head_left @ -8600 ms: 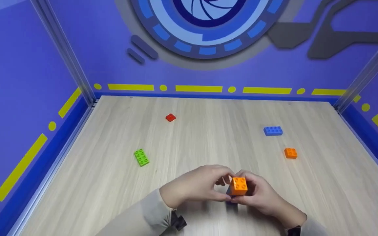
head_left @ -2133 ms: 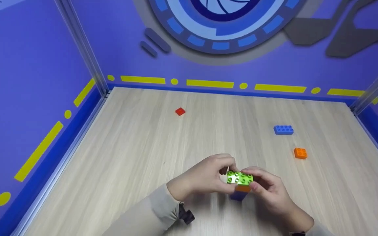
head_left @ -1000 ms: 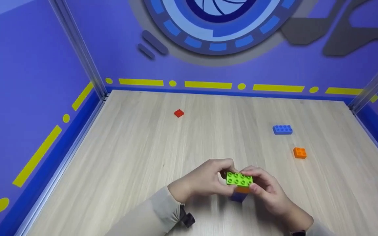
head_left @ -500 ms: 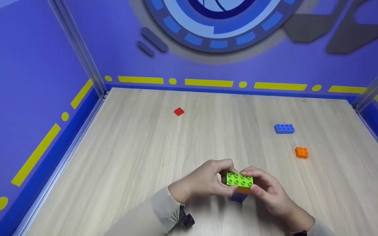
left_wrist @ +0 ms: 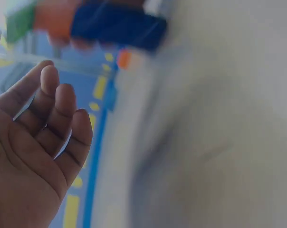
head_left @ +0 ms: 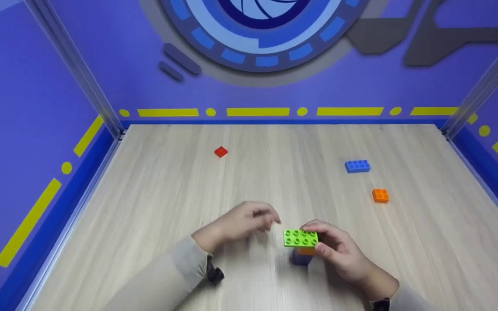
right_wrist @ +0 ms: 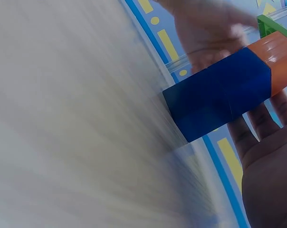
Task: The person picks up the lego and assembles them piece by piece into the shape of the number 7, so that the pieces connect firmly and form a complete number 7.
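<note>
In the head view my right hand holds a small tower of toy building bricks near the front of the table, thumb and fingers at its right side near the top. A bright green eight-stud brick caps it and overhangs to the left. Under that comes an orange brick, and a dark blue section with a faint seam forms the base, seen best in the right wrist view. My left hand hovers left of the tower, apart from it and holding nothing; its loosely bent fingers show in the left wrist view.
A small flat red brick lies at the back left of the wooden table. Off to the right are a blue eight-stud brick and an orange four-stud brick. Purple-blue walls enclose the left, back and right sides.
The green brick, earlier lying on the left of the table, now tops the tower. My left hand has let go of it and moved left; my right hand keeps its hold.
</note>
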`<action>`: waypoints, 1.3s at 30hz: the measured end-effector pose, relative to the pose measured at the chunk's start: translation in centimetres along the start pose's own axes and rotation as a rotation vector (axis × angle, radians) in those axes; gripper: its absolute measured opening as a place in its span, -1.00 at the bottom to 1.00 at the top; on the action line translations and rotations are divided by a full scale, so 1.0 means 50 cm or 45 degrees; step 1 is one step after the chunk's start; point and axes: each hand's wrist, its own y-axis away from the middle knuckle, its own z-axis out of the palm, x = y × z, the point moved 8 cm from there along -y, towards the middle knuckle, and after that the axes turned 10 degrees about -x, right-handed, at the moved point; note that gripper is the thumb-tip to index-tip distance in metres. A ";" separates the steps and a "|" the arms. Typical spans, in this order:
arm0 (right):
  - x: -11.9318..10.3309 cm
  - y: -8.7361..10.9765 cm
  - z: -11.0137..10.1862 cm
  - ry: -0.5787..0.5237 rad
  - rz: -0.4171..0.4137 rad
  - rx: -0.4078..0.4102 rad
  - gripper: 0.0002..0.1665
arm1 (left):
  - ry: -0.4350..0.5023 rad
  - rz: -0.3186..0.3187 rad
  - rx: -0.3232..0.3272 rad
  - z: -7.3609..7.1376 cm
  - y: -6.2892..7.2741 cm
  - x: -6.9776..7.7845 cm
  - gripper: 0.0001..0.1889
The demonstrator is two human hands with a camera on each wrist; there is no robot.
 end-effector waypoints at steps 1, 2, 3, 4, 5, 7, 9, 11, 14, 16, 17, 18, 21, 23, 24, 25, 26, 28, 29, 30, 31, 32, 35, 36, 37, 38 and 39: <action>0.000 -0.001 -0.002 0.007 0.009 0.009 -0.50 | 0.026 -0.044 0.052 -0.024 -0.001 -0.013 -0.51; -0.001 -0.001 -0.004 0.010 0.016 0.014 -0.51 | 0.066 -0.087 0.115 -0.050 -0.001 -0.026 -0.47; -0.001 -0.002 -0.005 0.014 0.021 0.016 -0.50 | 0.114 -0.130 0.190 -0.078 0.000 -0.040 -0.44; 0.000 -0.002 -0.005 0.002 0.027 0.012 -0.50 | 0.178 -0.172 0.274 -0.107 0.003 -0.054 -0.41; 0.000 -0.003 -0.004 -0.003 0.027 0.005 -0.50 | 0.267 -0.218 0.367 -0.136 0.008 -0.068 -0.39; 0.001 -0.004 -0.002 -0.020 0.021 -0.014 -0.48 | 0.437 -0.270 0.565 -0.195 0.021 -0.098 -0.40; 0.002 -0.004 -0.001 -0.035 0.013 -0.029 -0.47 | 0.551 -0.305 0.737 -0.248 0.036 -0.121 -0.46; 0.002 -0.002 0.001 -0.044 0.014 -0.032 -0.47 | 0.581 -0.351 0.846 -0.290 0.049 -0.143 -0.50; 0.002 0.001 -0.001 -0.047 0.024 -0.022 -0.45 | 0.465 -0.421 0.897 -0.345 0.053 -0.166 -0.53; 0.002 0.000 -0.003 -0.046 0.030 -0.022 -0.45 | 0.386 -0.447 0.908 -0.372 0.050 -0.177 -0.55; 0.002 0.000 -0.003 -0.044 0.031 -0.024 -0.44 | 0.376 -0.458 0.915 -0.382 0.048 -0.183 -0.57; 0.002 -0.001 -0.003 -0.052 0.036 -0.026 -0.44 | 0.376 -0.468 0.919 -0.390 0.046 -0.189 -0.56; 0.005 -0.002 -0.002 -0.072 0.054 -0.037 -0.44 | 0.408 -0.480 0.935 -0.402 0.041 -0.205 -0.50; 0.006 0.000 -0.002 -0.076 0.066 -0.041 -0.44 | 0.426 -0.490 0.942 -0.404 0.038 -0.215 -0.46; 0.008 0.001 -0.003 -0.082 0.082 -0.036 -0.44 | 0.430 -0.495 0.946 -0.403 0.035 -0.220 -0.45; 0.008 0.001 -0.003 -0.085 0.091 -0.037 -0.45 | 0.432 -0.498 0.953 -0.404 0.032 -0.224 -0.45; 0.009 0.002 -0.004 -0.090 0.100 -0.037 -0.45 | 0.427 -0.514 0.958 -0.403 0.029 -0.229 -0.45; 0.009 0.003 -0.003 -0.092 0.108 -0.043 -0.45 | 0.433 -0.543 0.966 -0.402 0.022 -0.240 -0.44; 0.009 0.003 -0.003 -0.093 0.107 -0.047 -0.44 | 0.432 -0.563 0.966 -0.401 0.018 -0.246 -0.43; 0.010 0.003 -0.002 -0.098 0.109 -0.050 -0.44 | 0.429 -0.579 0.968 -0.401 0.015 -0.251 -0.42; 0.010 0.002 -0.002 -0.102 0.106 -0.054 -0.44 | 0.416 -0.596 0.967 -0.402 0.012 -0.255 -0.42; 0.010 0.001 -0.001 -0.111 0.103 -0.055 -0.45 | 0.397 -0.614 0.966 -0.403 0.009 -0.258 -0.41; 0.011 -0.001 0.000 -0.165 0.083 -0.070 -0.45 | 0.305 -0.664 0.955 -0.407 0.003 -0.262 -0.38; 0.011 -0.002 0.000 -0.185 0.083 -0.073 -0.45 | 0.265 -0.676 0.949 -0.408 0.001 -0.262 -0.37; 0.011 -0.003 0.000 -0.202 0.083 -0.076 -0.44 | 0.223 -0.688 0.944 -0.409 -0.002 -0.262 -0.37; 0.011 -0.004 0.000 -0.213 0.078 -0.083 -0.44 | 0.173 -0.698 0.940 -0.411 -0.004 -0.260 -0.37; 0.010 -0.005 0.001 -0.222 0.080 -0.087 -0.43 | 0.120 -0.706 0.935 -0.412 -0.005 -0.258 -0.38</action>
